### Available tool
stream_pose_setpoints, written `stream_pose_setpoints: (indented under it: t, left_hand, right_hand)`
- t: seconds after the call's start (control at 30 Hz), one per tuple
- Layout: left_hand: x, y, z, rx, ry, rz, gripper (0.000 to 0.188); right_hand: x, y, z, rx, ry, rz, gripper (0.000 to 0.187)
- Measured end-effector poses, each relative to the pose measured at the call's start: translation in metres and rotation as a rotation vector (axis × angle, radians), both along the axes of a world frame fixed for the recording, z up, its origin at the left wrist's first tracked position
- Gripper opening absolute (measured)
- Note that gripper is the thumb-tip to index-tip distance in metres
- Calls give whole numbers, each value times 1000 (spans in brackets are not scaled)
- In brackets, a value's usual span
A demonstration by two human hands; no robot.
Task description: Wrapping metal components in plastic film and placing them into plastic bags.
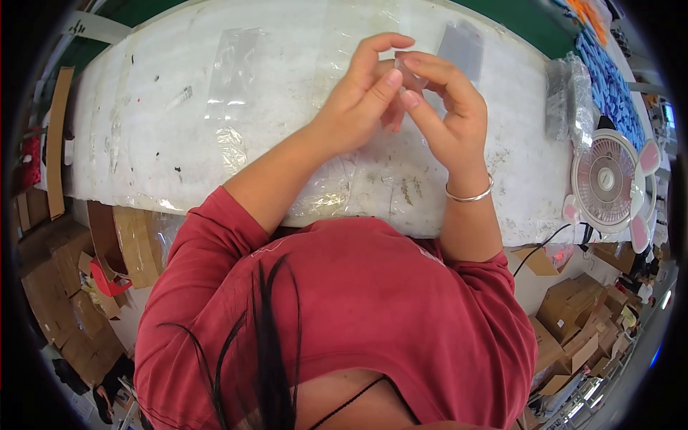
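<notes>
Over the white table (143, 143), left hand (358, 100) and right hand (448, 115) pinch a clear piece (410, 72)

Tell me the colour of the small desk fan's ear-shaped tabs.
Pink, on a white fan at the table's right end; shown in the head view.

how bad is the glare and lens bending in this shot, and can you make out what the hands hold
Head view: the white table edge bows strongly toward the black rim; clear bags on it catch bright glare; the left hand and right hand are sharp, but the small clear piece between them is too see-through to identify.
</notes>
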State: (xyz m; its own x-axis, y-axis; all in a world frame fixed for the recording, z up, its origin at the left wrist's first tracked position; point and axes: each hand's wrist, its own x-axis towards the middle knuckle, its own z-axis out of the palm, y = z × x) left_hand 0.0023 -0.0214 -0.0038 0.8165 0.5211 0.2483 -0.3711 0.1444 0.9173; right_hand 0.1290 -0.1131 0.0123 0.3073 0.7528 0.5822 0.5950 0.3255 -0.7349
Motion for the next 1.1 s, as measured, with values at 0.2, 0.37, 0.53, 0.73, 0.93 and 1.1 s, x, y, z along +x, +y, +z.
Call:
stream_pose_setpoints:
  t: [0.2, 0.37, 0.53, 0.73, 0.93, 1.1]
  left_hand:
    - [-20, 59, 12, 365, 453, 388, 33]
    - [-28, 84, 4, 990, 567, 783, 32]
    - [-7, 31, 13, 327, 321, 450, 49]
    - [6, 20, -3, -274, 184, 7, 82]
    - [3, 19, -3, -229, 236, -147, 84]
    - [-3, 17, -4, -119, 352, -239, 82]
  right_hand:
    - [44, 4, -16, -361, -87, -435, 14]
    - [58, 1, -29, -601, -444, -702, 12]
    - [31, 6, -12, -421, -458, -672, 10]
    - [-19, 5, 5, -113, -69, 13, 25]
    - [3, 3, -2, -166, -21, -256, 34]
    - [4, 1, -2, -110, -82, -234, 36]
